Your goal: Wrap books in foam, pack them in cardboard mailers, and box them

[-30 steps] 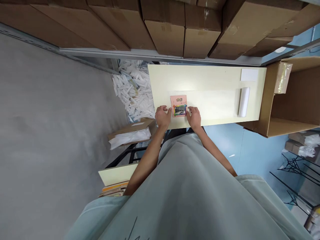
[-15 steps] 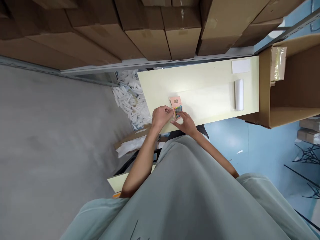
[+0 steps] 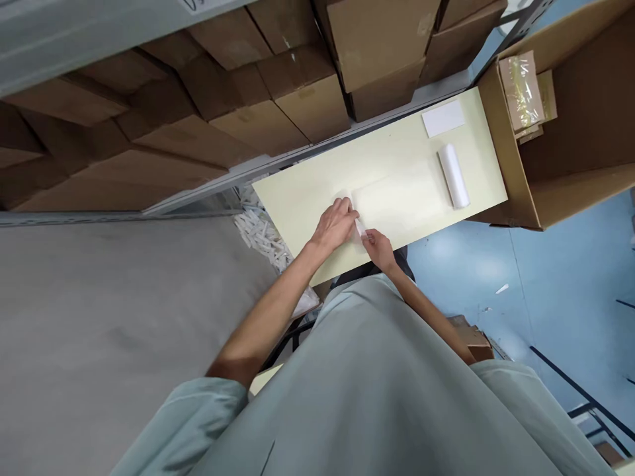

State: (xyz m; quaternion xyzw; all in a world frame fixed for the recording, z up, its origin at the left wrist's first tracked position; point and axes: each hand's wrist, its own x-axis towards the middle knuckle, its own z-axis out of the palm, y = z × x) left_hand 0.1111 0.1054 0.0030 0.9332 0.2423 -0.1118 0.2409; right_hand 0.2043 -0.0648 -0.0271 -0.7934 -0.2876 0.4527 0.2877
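Note:
A narrow whitish-pink piece (image 3: 359,227) spans the gap between my hands, just above the pale board. It looks like a small folded card or packet, but most of it is covered by fingers. My left hand (image 3: 338,223) has its fingers bent and closed on the upper end of the piece. My right hand (image 3: 379,249) pinches the lower end between thumb and fingertips. Both hands are over the near left part of the pale yellow tabletop (image 3: 297,198).
A white roll (image 3: 453,176) and a white card stack (image 3: 443,119) lie on the tabletop's right side. A large open carton (image 3: 516,158) stands beyond it. Shelved brown boxes (image 3: 312,109) line the far edge. White paper slips (image 3: 262,235) are heaped at left, below the tabletop.
The pink packet's colourful printed face no longer shows; a narrow pale piece is now between my hands. My left hand has moved over its top, and the right has closed to a pinch. The view has rotated.

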